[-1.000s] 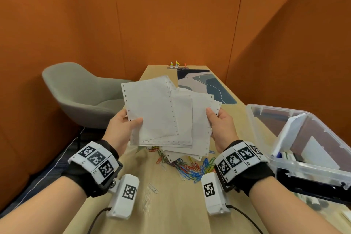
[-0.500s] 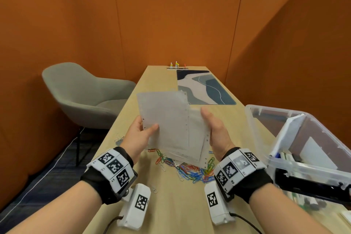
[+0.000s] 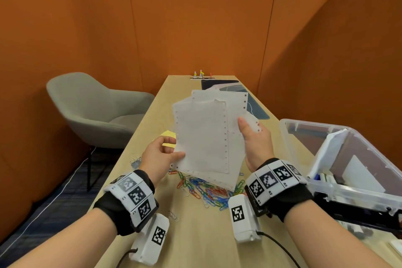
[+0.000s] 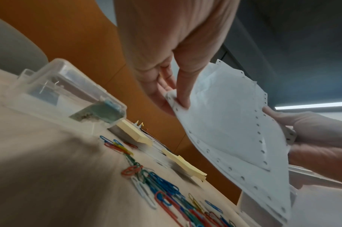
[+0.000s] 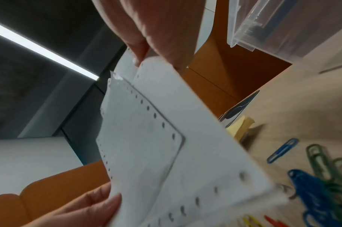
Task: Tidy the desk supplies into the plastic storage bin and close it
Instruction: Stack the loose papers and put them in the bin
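Several loose sheets [image 3: 208, 137] between both hands' fingers [image 3: 171, 140]; above paperclips [image 3: 204, 191].

desk [image 3: 195, 235] near edge: bare | centre: paper clips [image 3: 206, 191] | right: open bin [image 3: 304, 128] | left: chair [image 3: 93, 106]

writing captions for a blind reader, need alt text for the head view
Both hands, left hand and right hand, hold loose white punched sheets above a pile of coloured paper clips on a wooden desk. An open clear bin sits at right; orange partitions and a grey chair stand behind.
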A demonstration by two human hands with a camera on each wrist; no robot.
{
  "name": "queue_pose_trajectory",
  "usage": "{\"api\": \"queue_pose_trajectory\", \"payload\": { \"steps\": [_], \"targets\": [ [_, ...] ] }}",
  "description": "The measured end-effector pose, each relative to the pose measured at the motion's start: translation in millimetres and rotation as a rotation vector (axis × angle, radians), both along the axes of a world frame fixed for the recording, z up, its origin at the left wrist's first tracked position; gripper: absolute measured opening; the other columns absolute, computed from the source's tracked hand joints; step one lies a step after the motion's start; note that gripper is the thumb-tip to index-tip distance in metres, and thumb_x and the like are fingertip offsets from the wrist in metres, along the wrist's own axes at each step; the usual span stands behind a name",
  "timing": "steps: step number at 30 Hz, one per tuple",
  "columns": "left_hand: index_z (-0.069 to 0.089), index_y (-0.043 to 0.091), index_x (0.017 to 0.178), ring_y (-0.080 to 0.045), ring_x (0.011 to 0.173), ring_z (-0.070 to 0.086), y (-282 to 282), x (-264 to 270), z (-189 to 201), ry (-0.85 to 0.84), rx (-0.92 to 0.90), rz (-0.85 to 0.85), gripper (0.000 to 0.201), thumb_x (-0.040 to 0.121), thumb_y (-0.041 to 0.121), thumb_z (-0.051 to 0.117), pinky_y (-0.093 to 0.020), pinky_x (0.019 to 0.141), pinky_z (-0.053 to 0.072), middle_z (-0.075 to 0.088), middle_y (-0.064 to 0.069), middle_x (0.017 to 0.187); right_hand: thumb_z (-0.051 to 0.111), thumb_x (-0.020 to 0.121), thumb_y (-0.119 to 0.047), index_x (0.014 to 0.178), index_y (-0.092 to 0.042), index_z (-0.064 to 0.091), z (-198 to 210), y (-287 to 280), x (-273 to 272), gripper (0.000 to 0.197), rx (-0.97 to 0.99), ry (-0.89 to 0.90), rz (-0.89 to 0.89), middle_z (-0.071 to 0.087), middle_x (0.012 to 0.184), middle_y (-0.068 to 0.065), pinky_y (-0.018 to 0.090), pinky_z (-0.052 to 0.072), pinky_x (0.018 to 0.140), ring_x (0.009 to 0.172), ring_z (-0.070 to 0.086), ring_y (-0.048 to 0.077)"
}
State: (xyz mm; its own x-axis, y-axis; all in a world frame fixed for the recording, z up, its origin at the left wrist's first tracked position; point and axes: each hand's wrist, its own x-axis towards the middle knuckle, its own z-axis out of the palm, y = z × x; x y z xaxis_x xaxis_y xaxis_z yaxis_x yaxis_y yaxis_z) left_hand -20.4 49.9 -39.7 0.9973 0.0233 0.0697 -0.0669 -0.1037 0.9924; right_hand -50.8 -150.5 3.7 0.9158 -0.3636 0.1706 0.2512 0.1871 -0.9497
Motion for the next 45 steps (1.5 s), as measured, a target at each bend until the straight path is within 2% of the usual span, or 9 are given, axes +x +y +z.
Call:
{"api": "queue_pose_trajectory", "payload": {
  "steps": [4,9,16,23,27,30,34,38,45],
  "targets": [
    [0.059,0.015,0.100,-0.012,0.057,0.060,-4,-6,7,-0.012,-0.073,0.002,0.027,0.083,-0.005,0.061,-0.033,0.063,0.053,0.058,0.008,0.055,0.060,0.089,-0.018,0.095,-0.017,0.064,-1,4,-2,0.007,-0.046,0.002,0.054,0.071,0.102,0.010,0.044,0.053,0.090,0.095,0.068,0.027],
    [0.059,0.040,0.099,-0.028,0.084,0.062,-7,-3,17,-0.121,-0.009,0.031,0.038,0.086,0.004,0.058,-0.042,0.078,0.053,0.058,-0.002,0.087,0.062,0.086,-0.008,0.090,-0.018,0.063,-3,5,-5,0.011,-0.064,0.028,0.156,0.070,0.092,0.004,0.036,0.056,0.081,0.084,0.068,0.021],
    [0.065,0.011,0.087,-0.018,0.073,0.060,-9,-8,36,-0.247,0.116,0.097,0.027,0.068,0.020,0.081,-0.029,0.068,0.049,0.068,-0.004,0.081,0.062,0.086,-0.005,0.092,-0.015,0.061,0,6,-4,0.012,-0.062,0.053,0.153,0.069,0.087,0.001,0.034,0.056,0.078,0.078,0.067,0.018],
    [0.066,0.015,0.103,-0.022,0.097,0.064,-1,0,37,-0.150,-0.103,0.259,0.019,0.084,0.017,0.066,-0.041,0.091,0.051,0.069,-0.005,0.108,0.062,0.086,-0.007,0.118,-0.004,0.054,2,7,0,0.032,0.033,0.099,-0.018,0.065,0.114,0.012,0.043,0.050,0.095,0.102,0.064,0.028],
    [0.060,0.017,0.107,-0.017,0.088,0.064,-1,-8,35,0.087,-0.254,-0.005,0.018,0.088,0.016,0.061,-0.030,0.067,0.052,0.067,-0.002,0.107,0.063,0.086,-0.013,0.134,-0.005,0.045,6,4,3,0.051,0.162,0.088,-0.136,0.058,0.129,0.011,0.045,0.043,0.104,0.117,0.056,0.028],
    [0.060,0.012,0.117,-0.014,0.087,0.064,-10,-13,33,0.185,-0.171,-0.190,0.032,0.087,0.021,0.062,-0.027,0.065,0.048,0.068,-0.001,0.108,0.059,0.090,-0.011,0.137,-0.010,0.041,7,6,4,0.051,0.240,0.090,-0.098,0.056,0.131,0.011,0.042,0.044,0.102,0.115,0.056,0.027],
    [0.056,0.008,0.119,-0.017,0.090,0.062,-25,-10,31,0.207,-0.208,-0.114,0.037,0.085,0.022,0.065,-0.031,0.072,0.052,0.065,-0.005,0.113,0.053,0.092,-0.006,0.119,-0.013,0.054,9,15,1,0.027,0.338,0.045,0.058,0.064,0.114,0.013,0.038,0.055,0.074,0.087,0.064,0.023],
    [0.042,0.013,0.123,-0.023,0.103,0.059,-30,-1,29,0.208,-0.296,0.029,0.058,0.076,0.020,0.075,-0.044,0.085,0.052,0.059,-0.005,0.119,0.044,0.097,-0.015,0.134,-0.009,0.047,9,21,2,0.037,0.387,0.049,0.154,0.060,0.125,0.014,0.039,0.054,0.080,0.101,0.063,0.027],
    [0.060,0.018,0.102,-0.020,0.093,0.063,-26,-2,28,0.087,-0.254,-0.008,0.025,0.080,0.010,0.070,-0.031,0.065,0.051,0.068,0.000,0.101,0.044,0.098,-0.020,0.132,-0.012,0.049,10,19,3,0.036,0.306,0.049,0.179,0.062,0.123,0.012,0.042,0.052,0.088,0.108,0.062,0.028]
  ]
}}
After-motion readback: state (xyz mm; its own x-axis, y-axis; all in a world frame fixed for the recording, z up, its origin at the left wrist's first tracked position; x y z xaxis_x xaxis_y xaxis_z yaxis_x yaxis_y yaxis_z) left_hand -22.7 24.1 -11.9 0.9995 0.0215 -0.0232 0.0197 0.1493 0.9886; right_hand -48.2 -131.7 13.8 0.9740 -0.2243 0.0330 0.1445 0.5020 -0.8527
